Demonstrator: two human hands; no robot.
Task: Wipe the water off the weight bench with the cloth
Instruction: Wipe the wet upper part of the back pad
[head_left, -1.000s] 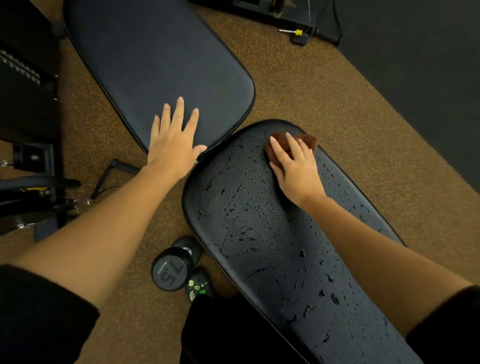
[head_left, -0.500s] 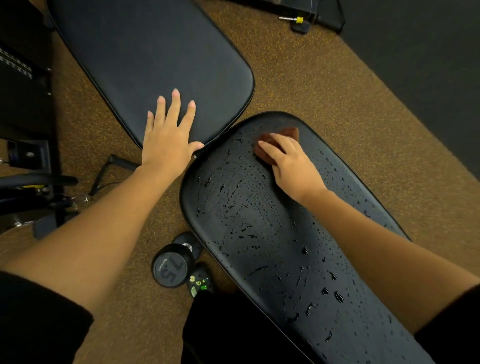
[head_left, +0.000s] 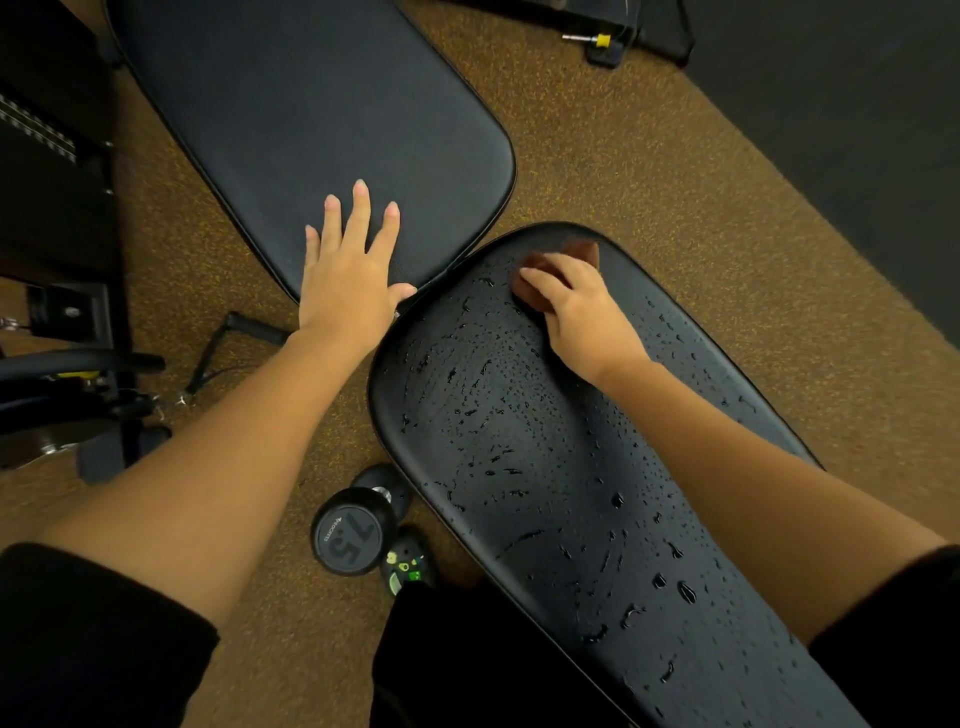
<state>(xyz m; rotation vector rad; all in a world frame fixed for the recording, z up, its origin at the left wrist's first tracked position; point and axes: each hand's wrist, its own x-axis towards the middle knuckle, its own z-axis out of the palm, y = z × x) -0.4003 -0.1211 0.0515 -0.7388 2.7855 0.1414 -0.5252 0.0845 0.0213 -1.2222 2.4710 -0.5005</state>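
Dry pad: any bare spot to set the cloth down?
Yes: the dry pad is bare beyond the left hand. The wet pad carries droplets and the right hand on the cloth. Floor beside the dumbbell is crowded.

bench pad (head_left: 545, 467): black, droplet-covered | cloth (head_left: 582, 253): brown (mostly hidden), far end

"7.5" is printed in large grey digits on the round black end face of the dumbbell (head_left: 349, 538) lying on the floor beside the bench. A small line of brand lettering is seen along that face's edge, too small to be read. No other text is legible.
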